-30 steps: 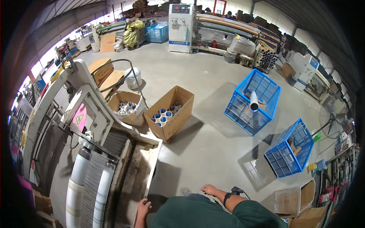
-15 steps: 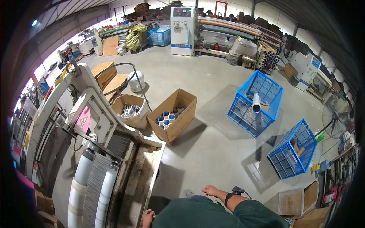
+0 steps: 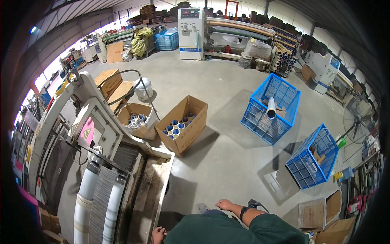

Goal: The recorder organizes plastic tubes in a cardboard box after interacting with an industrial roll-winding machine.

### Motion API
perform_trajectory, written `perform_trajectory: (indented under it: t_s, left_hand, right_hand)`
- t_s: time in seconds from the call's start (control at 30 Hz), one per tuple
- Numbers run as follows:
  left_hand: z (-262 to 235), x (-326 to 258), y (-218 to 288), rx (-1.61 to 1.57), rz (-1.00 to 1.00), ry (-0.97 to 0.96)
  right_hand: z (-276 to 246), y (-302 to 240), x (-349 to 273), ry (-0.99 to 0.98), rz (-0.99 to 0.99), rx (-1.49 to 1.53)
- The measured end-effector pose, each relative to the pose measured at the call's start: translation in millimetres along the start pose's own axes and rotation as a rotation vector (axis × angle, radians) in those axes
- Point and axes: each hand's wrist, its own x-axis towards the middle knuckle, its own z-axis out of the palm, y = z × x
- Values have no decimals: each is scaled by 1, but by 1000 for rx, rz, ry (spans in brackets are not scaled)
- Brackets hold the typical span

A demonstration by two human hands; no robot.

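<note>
We recorded two hands at the lower edge of the frame. The left hand [image 3: 158, 234] rested at the bottom centre-left, its fingers curled over the edge of the metal trough [image 3: 151, 191] of the grey roll machine [image 3: 87, 134], which filled the lower left. The right hand [image 3: 224, 204] lay just right of bottom centre, above the green sleeve [image 3: 227, 232]; its fingers were extended and released, grasping nothing. A black wrist device [image 3: 245, 209] sat on the right forearm.

On the machine we counted two white rollers [image 3: 87, 195], side by side, running toward the lower left corner, and one pink warning label [image 3: 87, 132] on its housing.

Left of centre we counted two open cardboard boxes on the concrete floor [image 3: 227, 154]: the larger box [image 3: 183, 124], holding a cluster of blue-cored tape rolls [image 3: 175, 127], and the smaller box [image 3: 136, 120] just beside it to the left, also holding rolls. The exact roll count could not be read.

To the right we counted two blue wire crates: the upper crate [image 3: 271, 107], with one white tube [image 3: 271, 107] standing in it, and the lower crate [image 3: 313, 156], well apart toward the right edge. One white control cabinet [image 3: 191, 28] stood at top centre.
</note>
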Motion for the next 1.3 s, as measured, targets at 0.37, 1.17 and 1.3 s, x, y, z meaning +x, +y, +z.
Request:
perform_trajectory:
  t_s: [0.37,1.17,1.3]
  left_hand:
    - [9,-13,-1,-7,15,63]
    - [4,1,-33,-53,19,9]
    - [7,0,-34,-59,69,14]
  right_hand:
    - [1,-1,3,-39,23,10]
    - [3,-11,-1,-80,29,18]
    - [4,0,7,-79,-143,-104]
